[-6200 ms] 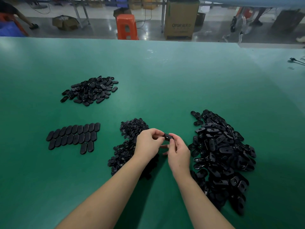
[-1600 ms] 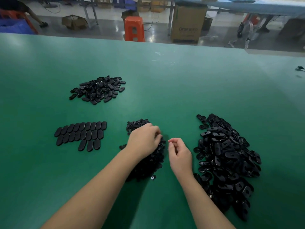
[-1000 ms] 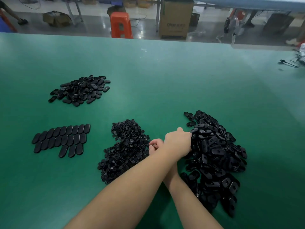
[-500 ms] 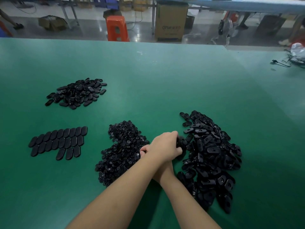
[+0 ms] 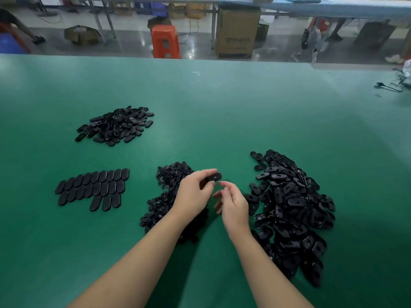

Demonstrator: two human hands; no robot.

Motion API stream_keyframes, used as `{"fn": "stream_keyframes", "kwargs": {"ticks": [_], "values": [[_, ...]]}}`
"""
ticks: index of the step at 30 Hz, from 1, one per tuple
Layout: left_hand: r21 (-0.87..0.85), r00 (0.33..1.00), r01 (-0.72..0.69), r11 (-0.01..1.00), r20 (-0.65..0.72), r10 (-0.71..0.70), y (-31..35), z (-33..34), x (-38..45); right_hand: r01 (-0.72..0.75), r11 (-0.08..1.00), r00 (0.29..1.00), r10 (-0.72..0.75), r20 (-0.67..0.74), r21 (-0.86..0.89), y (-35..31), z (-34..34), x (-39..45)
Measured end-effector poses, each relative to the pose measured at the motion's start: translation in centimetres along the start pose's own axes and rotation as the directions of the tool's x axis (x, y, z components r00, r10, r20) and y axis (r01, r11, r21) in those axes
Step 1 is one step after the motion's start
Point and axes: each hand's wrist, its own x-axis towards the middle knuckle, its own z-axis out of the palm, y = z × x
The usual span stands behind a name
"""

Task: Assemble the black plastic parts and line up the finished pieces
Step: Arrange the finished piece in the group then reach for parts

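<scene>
On the green table (image 5: 222,107), largest thing first:
Big pile: the heap of oval shells (image 5: 289,207) lies toward the right edge, just beside the right hand; a careless wrist could sweep shells loose.
Small-parts pile: the heap of little inserts (image 5: 164,196) sits under the left forearm, so a dragged arm may scatter them.
Far pile: more oval pieces (image 5: 115,125) lie toward the far left, well apart from the hands.
Finished rows: lined-up pieces (image 5: 93,187) near the left edge; a hasty placement could knock the rows crooked.
Left hand (image 5: 193,194): fingers clamped on one oval shell (image 5: 214,177), held above the table between the two near piles.
Right hand (image 5: 233,205): fingers curled with tips close together; whether they pinch an insert I cannot tell. If so, it could slip or seat crooked.
</scene>
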Motion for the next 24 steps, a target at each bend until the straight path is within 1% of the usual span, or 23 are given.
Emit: {"fn": "stream_keyframes", "kwargs": {"ticks": [3, 5, 7, 10, 12, 15, 17, 18, 20, 22, 24], "values": [[-0.054, 0.993, 0.092, 0.994, 0.076, -0.088, -1.2, -0.5, 0.0, 0.019, 1.0, 1.0, -0.019, 0.013, 0.006, 0.2, 0.1, 0.1], [-0.047, 0.988, 0.124, 0.991, 0.097, -0.119, -1.8, -0.2, 0.1, 0.019, 1.0, 1.0, -0.02, 0.018, 0.013, 0.2, 0.3, 0.1], [-0.053, 0.986, 0.146, 0.988, 0.088, -0.141, -2.1, 0.2, 0.1, 0.016, 1.0, 1.0, -0.016, 0.02, 0.021, 0.2, 0.3, 0.1], [-0.111, 0.98, 0.192, 0.975, 0.08, -0.184, -2.3, 0.8, 0.2, 0.014, 1.0, 1.0, -0.015, 0.016, 0.028, 0.3, 0.2, 0.3], [-0.186, 0.976, 0.217, 0.958, 0.043, -0.213, -2.4, 0.8, 0.2, 0.014, 0.999, 1.0, -0.015, 0.016, 0.034, 0.3, 0.2, 0.3], [-0.348, 0.955, 0.276, 0.896, -0.008, -0.298, -2.3, 0.6, 0.4, 0.013, 0.999, 1.0, -0.014, 0.018, 0.036, 0.4, 0.3, 0.3], [-0.384, 0.949, 0.29, 0.877, -0.002, -0.315, -2.2, 0.5, 0.4, 0.013, 0.999, 1.0, -0.014, 0.017, 0.045, 0.4, 0.3, 0.4], [-0.375, 0.952, 0.287, 0.882, 0.008, -0.307, -2.1, 0.4, 0.5, 0.013, 0.999, 1.0, -0.014, 0.017, 0.049, 0.5, 0.3, 0.4], [-0.296, 0.965, 0.258, 0.92, 0.024, -0.263, -1.8, 0.3, 0.5, 0.015, 0.998, 1.0, -0.016, 0.016, 0.057, 0.5, 0.3, 0.4], [-0.162, 0.983, 0.186, 0.969, 0.033, -0.183, -1.6, 0.0, 0.7, 0.016, 0.998, 1.0, -0.017, 0.015, 0.064, 0.6, 0.4, 0.4], [-0.021, 0.993, 0.095, 0.995, 0.071, -0.093, -1.2, -0.2, 0.8, 0.014, 0.998, 1.0, -0.015, 0.013, 0.068, 0.7, 0.4, 0.4]]}}
